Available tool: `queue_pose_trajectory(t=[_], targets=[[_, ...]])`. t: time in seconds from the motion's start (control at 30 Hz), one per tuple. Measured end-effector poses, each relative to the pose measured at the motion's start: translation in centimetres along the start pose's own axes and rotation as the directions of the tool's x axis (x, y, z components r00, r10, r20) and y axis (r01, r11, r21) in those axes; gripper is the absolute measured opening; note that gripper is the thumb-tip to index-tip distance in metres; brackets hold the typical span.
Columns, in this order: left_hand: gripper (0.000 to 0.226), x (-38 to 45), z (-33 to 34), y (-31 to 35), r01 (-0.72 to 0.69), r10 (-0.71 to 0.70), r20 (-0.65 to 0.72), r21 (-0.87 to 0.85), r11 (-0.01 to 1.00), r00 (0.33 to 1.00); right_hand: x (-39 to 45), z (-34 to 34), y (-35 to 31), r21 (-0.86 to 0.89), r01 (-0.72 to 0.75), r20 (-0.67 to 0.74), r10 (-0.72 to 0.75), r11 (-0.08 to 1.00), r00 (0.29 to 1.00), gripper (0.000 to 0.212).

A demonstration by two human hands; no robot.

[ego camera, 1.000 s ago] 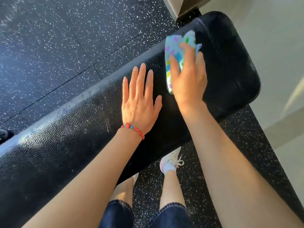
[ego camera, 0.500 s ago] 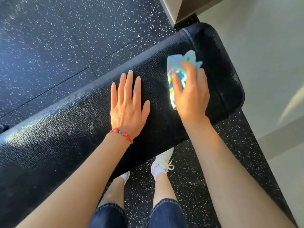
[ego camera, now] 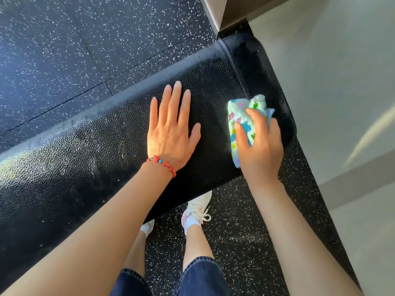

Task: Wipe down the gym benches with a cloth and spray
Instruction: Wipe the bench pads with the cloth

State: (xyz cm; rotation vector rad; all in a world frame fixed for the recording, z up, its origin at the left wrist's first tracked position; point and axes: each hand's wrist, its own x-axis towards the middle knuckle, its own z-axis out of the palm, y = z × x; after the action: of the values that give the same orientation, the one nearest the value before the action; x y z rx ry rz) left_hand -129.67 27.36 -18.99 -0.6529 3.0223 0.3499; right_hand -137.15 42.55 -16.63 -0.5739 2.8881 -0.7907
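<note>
On black pebbled bench, speckled rubber floor around; right hand presses cloth.

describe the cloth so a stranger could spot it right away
Find the long black padded bench crossing the speckled rubber floor. Near its right end, the right hand presses down a folded pale-green terry cloth. Its bright multicoloured patches make it the only colourful thing on the dark pad.

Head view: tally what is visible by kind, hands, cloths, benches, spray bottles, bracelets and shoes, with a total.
Hands: 2, left hand flat on the pad, right hand pressing the cloth
Cloths: 1, patterned cloth
Benches: 1, black bench
Spray bottles: 0 in view
Bracelets: 1, red bead bracelet
Shoes: 2, white shoes
Total: 7
</note>
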Motion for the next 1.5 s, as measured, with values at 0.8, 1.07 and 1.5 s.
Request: queue_pose_trajectory(t=[0.8, 1.07, 1.5], targets=[[0.059, -1.1, -1.9, 2.4, -0.005, 0.009, 0.050, -0.079, 0.997, 0.999, 1.6, -1.6, 2.4, 0.024, -0.291, -0.095, 0.292, 0.956, 0.952, 0.035], [0.056, -4.5, -4.5, 3.6, -0.174, 0.188, 0.109, -0.127, 0.977, 0.976, -4.2, -4.8, 2.9, 0.038, -0.513, -0.027, 0.514, 0.858, 0.857, 0.034], [0.050, -8.9, -13.7, 6.5, -0.491, 0.507, 0.159, -0.128, 0.862, 0.847, -16.8, -12.6, -4.6, 0.391, -0.661, -0.214, 0.762, 0.640, 0.611, 0.029]])
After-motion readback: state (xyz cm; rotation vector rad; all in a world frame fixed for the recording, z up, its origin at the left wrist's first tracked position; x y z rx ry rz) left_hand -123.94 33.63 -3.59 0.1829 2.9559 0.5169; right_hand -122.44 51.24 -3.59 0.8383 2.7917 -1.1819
